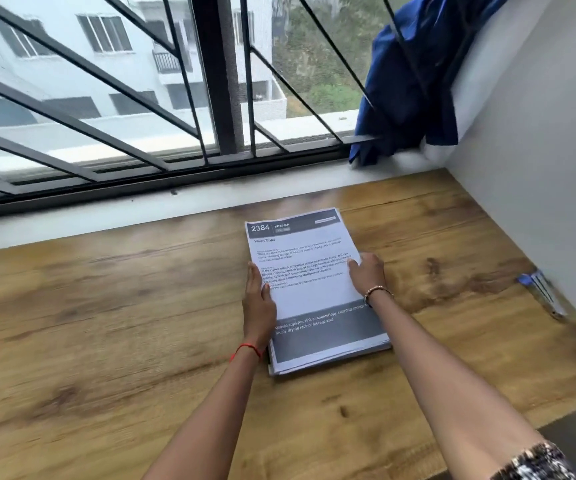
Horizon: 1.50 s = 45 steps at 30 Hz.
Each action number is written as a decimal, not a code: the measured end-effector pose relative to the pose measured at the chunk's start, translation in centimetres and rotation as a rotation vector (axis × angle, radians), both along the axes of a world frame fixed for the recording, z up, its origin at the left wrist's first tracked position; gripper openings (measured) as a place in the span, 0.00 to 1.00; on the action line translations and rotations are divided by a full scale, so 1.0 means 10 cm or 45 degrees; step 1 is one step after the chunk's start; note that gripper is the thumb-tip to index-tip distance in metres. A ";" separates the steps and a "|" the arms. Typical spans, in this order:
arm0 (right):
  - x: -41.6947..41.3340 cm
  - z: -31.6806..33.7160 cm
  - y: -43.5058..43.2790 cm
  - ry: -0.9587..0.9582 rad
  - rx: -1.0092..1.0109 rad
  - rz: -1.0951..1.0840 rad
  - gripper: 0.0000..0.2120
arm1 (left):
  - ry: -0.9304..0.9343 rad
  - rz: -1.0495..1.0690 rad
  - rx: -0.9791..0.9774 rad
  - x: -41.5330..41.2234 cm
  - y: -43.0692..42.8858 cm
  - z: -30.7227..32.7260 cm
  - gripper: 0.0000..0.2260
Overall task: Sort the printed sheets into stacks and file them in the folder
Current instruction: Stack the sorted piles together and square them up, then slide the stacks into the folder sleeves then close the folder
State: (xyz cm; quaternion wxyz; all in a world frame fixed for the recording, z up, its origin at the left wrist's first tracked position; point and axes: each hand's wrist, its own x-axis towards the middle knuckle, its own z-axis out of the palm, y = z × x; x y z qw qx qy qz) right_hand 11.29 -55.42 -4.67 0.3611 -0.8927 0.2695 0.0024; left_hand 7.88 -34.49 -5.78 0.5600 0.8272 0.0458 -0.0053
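Note:
A stack of printed sheets (309, 268) lies on the wooden table (106, 323), slightly turned. The top sheet has a dark header reading "2384 KITCHEN", the title "Wash Cups" and a dark band near its bottom. My left hand (258, 299) rests flat against the stack's left edge, fingers together. My right hand (368, 273) lies on the right edge of the top sheet, fingertips pressing on the paper. Both hands touch the stack from its sides; neither lifts it. No folder is in view.
A clear pen with a blue cap (541, 292) lies at the right by the white wall (539, 168). A barred window (175, 98) runs along the table's far edge. A blue curtain (411, 81) hangs bunched at the window's right corner.

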 end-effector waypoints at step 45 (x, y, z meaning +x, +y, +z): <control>-0.22 0.49 3.48 -0.325 -0.249 0.681 0.23 | -0.159 0.259 0.414 -0.65 3.14 0.66 0.20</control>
